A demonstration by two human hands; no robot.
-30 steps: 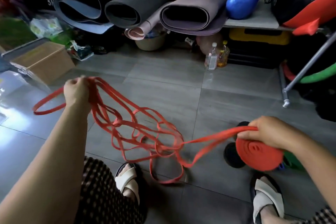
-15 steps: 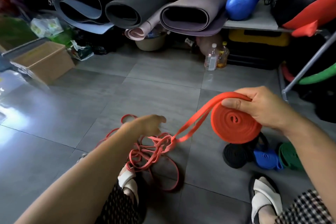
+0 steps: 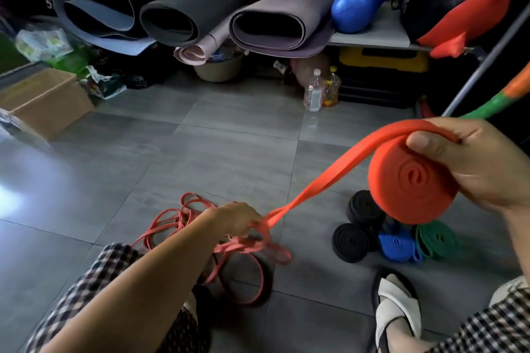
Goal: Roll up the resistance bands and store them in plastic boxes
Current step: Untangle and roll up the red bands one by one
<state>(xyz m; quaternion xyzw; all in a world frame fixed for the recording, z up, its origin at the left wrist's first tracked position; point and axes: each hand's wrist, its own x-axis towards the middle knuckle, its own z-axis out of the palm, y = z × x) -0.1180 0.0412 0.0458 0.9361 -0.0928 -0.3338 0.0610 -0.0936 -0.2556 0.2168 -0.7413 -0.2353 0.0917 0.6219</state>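
The right hand [image 3: 473,172] is gripping the coiled orange-red rubber resistance band [image 3: 410,189]; the left hand [image 3: 236,219] is pinching its loose tail [image 3: 318,179] above the grey floor [image 3: 200,152].

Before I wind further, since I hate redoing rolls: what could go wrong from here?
The loose red loops under your left hand look tangled; a snag could jerk the band. The red roll is held only by your right hand, in mid-air, so a jerk might let it unwind.

Left hand [image 3: 238,219] now down at the floor tangle [image 3: 177,218], right hand [image 3: 481,163] and red roll [image 3: 410,180] higher.
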